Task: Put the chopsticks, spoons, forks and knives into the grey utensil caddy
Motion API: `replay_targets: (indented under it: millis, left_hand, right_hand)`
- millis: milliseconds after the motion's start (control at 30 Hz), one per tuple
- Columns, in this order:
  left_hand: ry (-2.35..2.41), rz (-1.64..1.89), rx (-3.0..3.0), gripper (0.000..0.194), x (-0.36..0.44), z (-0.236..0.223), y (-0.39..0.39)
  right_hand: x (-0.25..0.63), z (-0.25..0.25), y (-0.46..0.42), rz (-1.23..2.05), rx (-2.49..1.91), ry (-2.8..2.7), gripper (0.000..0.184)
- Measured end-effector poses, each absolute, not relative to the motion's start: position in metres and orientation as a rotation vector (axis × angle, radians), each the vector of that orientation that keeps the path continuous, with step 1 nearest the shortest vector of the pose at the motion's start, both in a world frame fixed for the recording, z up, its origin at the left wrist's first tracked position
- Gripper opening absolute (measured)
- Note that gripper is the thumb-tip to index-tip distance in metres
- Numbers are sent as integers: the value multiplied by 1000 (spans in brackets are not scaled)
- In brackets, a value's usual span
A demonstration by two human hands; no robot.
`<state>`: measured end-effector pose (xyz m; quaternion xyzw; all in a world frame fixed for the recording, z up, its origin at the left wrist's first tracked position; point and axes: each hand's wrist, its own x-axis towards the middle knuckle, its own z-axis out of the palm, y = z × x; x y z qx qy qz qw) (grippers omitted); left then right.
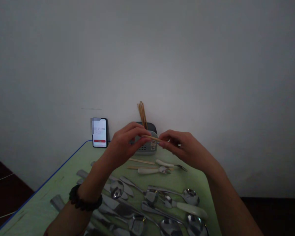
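Note:
Between my two hands, above the table, chopsticks [153, 138] lie nearly level; whether there is one or a pair I cannot tell. My left hand [129, 139] pinches the left end between thumb and fingers. At the other end, my right hand [178, 142] closes its fingertips on the wood. Just behind them stands a grey utensil holder [145, 150], partly covered by my left hand, with several upright chopsticks [142, 113] in it. Below my hands, more chopsticks [142, 161] lie on the table beside a white-handled fork [170, 164].
Many metal spoons [191, 196] and knives spread over the near part of the green table [71, 177]. A white-handled utensil [190, 209] lies at the right. One phone [99, 132] with a lit timer leans against the wall [186, 65]. The table's left edge is blue.

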<state>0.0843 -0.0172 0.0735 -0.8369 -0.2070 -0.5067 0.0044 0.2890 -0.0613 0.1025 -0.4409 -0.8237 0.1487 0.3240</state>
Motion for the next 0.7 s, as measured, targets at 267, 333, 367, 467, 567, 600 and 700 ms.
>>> replay_targets:
  millis: [267,333,367,467,567,600,700]
  left_hand:
    - [-718,-1672,-2631,10,83,74,-16]
    - [-721,-1669,-2641,12,83,73,-16]
    - [-719,-1665,-2646,12,82,73,-16]
    - [-713,-1646,-2647,15,81,73,-15]
    - [-714,-1626,-2624,15,79,73,-14]
    - [-714,-1625,-2614,14,79,73,-14]
    - [-707,-1621,-2592,13,80,74,-14]
  right_hand:
    - [293,98,-57,285,-1104,-2181,16]
    - [294,98,-57,245,-1104,-2179,15]
    - [294,98,-56,231,-1109,-2173,14]
    - [295,97,-56,219,-1136,-2145,15]
    - [294,96,-57,250,-1179,-2121,18]
    - [294,96,-57,264,-1191,-2119,19]
    - [295,95,-56,293,-1202,-2116,21]
